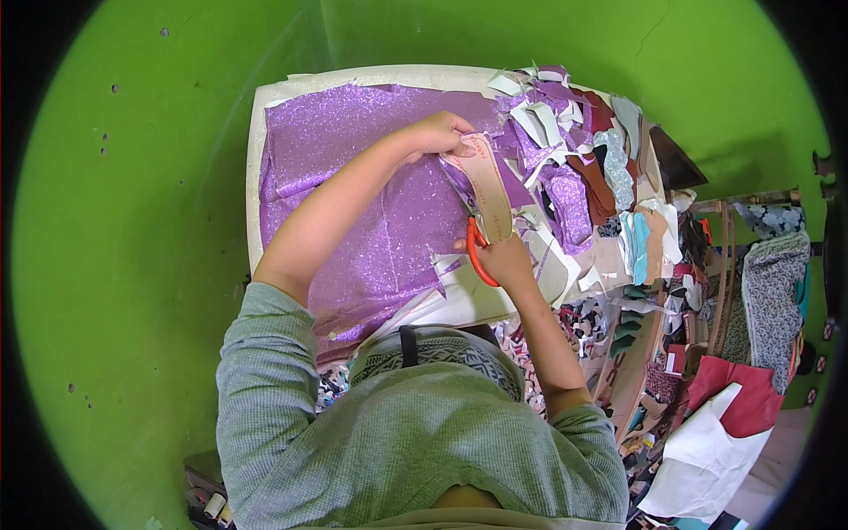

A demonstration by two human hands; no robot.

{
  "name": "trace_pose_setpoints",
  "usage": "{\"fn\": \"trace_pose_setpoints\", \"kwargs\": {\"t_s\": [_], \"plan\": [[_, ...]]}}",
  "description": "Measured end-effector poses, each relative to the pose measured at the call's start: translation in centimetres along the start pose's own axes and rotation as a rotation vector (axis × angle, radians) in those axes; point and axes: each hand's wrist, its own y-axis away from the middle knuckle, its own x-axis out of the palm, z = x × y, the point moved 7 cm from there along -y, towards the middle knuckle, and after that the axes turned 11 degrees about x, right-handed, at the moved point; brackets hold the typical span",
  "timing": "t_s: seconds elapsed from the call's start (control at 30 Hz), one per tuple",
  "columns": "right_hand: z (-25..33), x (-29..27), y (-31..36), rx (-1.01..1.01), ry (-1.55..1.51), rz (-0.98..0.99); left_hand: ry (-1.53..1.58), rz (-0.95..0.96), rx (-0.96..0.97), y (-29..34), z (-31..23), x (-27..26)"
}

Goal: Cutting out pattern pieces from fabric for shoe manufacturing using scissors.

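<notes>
Spread over the white tabletop is a sheet of glittery purple material. My left hand pinches the upper end of a curved beige pattern piece with red printed marks, which lies over purple material. Orange-handled scissors are in my right hand, at the lower end of the pattern piece. Their blades point up along its left edge and are mostly hidden, so I cannot tell how far apart they are. White offcuts lie near my right hand.
Purple, white and dark red scraps pile up on the table's right side. Beyond it, a rack holds grey patterned fabric, with dark red material and a white sheet lower down. A green wall borders the table's left and far sides.
</notes>
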Motion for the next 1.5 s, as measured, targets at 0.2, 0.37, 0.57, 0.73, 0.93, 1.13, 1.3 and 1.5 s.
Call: {"fn": "trace_pose_setpoints", "kwargs": {"t_s": [0.2,0.37,0.57,0.73,0.93,1.13,1.3,1.5], "plan": [[0.8,-0.6,0.3,-0.013,-0.047,-0.083,-0.017,0.025,0.013,0.5,-0.7,-0.1],[-1.4,1.6,-1.5,0.024,-0.225,0.122,0.005,0.03,-0.021,0.7,-1.1,0.1],[0.0,0.0,-0.4,0.037,-0.09,0.0,-0.024,0.019,0.023,0.8,-0.9,-0.1],[-0.3,0.1,-1.0,-0.076,-0.082,-0.022,-0.016,0.016,0.029,0.6,-0.5,-0.3],[-1.0,0.7,-1.7,-0.021,-0.092,0.021,-0.109,0.001,0.052,0.5,-1.2,-0.3],[-0.5,0.5,-1.5,0.016,-0.11,0.104,-0.313,-0.015,0.122,0.4,-2.2,-0.3],[-0.1,0.1,-0.8,0.07,-0.131,0.145,-0.24,-0.039,0.073,0.4,-1.3,-0.2],[-0.9,1.1,-1.4,-0.057,-0.038,0.04,-0.046,-0.077,0.056,-0.2,0.0,-0.4]]}}
